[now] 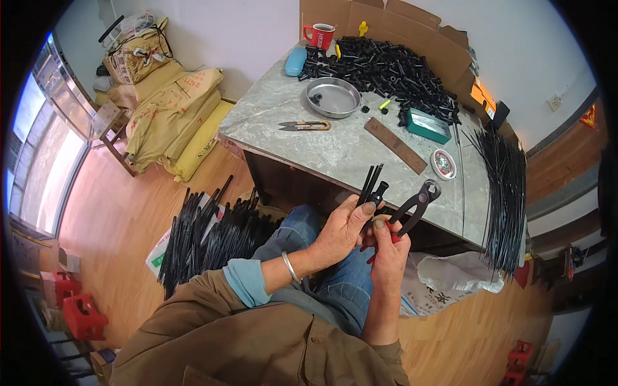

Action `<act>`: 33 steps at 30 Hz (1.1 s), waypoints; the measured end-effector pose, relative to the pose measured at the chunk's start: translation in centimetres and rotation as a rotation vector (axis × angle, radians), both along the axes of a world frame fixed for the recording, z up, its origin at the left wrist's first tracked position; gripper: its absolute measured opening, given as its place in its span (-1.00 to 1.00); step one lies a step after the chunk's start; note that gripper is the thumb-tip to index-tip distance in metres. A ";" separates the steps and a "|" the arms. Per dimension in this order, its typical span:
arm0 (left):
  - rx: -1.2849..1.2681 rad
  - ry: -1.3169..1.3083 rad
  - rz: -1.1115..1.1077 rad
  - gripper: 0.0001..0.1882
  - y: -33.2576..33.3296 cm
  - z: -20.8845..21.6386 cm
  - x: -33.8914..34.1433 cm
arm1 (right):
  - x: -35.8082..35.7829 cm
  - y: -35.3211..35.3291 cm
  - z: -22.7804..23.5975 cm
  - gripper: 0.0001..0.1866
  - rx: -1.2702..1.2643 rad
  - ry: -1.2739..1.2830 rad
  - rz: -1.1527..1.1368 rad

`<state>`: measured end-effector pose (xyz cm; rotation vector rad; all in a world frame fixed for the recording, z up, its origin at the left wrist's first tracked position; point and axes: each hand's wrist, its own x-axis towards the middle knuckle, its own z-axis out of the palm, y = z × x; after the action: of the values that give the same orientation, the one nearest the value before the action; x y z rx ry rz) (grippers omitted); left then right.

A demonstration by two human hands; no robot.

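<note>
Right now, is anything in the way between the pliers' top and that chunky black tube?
Nothing visible: between the top ends of the pliers, in the right hand, and the black tube, in the left hand, only gray tabletop shows.

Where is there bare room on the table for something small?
Bare: between the scissors and the brown bar; left of the round tray. Crowded: the back, under black parts, and the right edge, under black rods.

Pale walls (222, 38), wood-plank floor (132, 222), grey marbled table (347, 151), red stools (85, 318) at lower left, bright glazing (31, 145) above them
</note>
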<state>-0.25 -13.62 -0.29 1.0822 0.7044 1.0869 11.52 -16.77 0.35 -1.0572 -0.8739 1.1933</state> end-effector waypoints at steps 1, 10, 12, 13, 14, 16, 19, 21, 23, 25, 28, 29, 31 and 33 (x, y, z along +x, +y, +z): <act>0.000 -0.001 0.002 -0.44 0.0 -0.1 0.0 | 0.0 0.0 0.0 -0.85 0.000 -0.001 0.002; 0.009 -0.015 -0.009 -0.43 -0.2 0.1 0.2 | 0.0 -0.1 0.0 -0.84 0.032 -0.027 -0.022; 0.005 -0.046 0.016 -0.54 -0.3 0.5 0.3 | 0.1 -0.2 0.2 -0.85 0.065 -0.151 -0.030; 0.004 -0.047 0.014 -0.54 -0.3 0.5 0.3 | 0.0 -0.3 0.6 -0.85 0.063 -0.153 -0.030; 0.005 -0.026 0.004 -0.52 -0.4 0.6 0.2 | 0.0 -0.5 1.1 -0.85 0.085 -0.255 -0.054; 0.008 -0.008 -0.004 -0.50 -0.3 0.6 0.3 | -0.5 -0.6 1.5 -0.85 0.111 -0.359 -0.075; -0.022 -0.065 0.016 -0.46 -0.5 0.3 0.8 | -1.5 -1.5 1.1 -0.86 0.122 -0.271 -0.166; -0.024 -0.049 -0.014 -0.46 -0.5 0.7 0.7 | -1.6 -1.9 0.8 -0.80 0.105 -0.278 -0.218; -0.042 -0.106 -0.027 -0.46 0.3 -0.9 0.7 | -1.5 -2.9 0.6 -0.71 0.092 -0.357 -0.147; -0.063 -0.167 -0.049 -0.46 0.5 -1.0 0.7 | -1.6 -4.0 0.8 -0.60 0.075 -0.440 -0.084; -0.108 -0.064 -0.080 -0.47 0.3 -0.4 0.3 | -2.0 -4.5 1.1 -0.45 0.041 -0.338 0.024; -0.111 -0.082 -0.075 -0.44 0.4 -0.3 0.5 | -1.7 -4.5 1.2 -0.45 0.041 -0.341 0.026; -0.114 -0.103 -0.069 -0.41 0.7 -0.3 0.2 | -0.8 -4.5 1.8 -0.46 -0.029 -0.309 0.122; -0.144 -0.094 -0.219 -0.32 1.3 -0.4 -0.6 | 0.2 -4.0 3.4 -0.45 -0.048 -0.234 0.196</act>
<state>-0.87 -12.29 -0.66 0.9540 0.5656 0.8797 11.75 -20.81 3.75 -1.1873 -1.1568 1.2747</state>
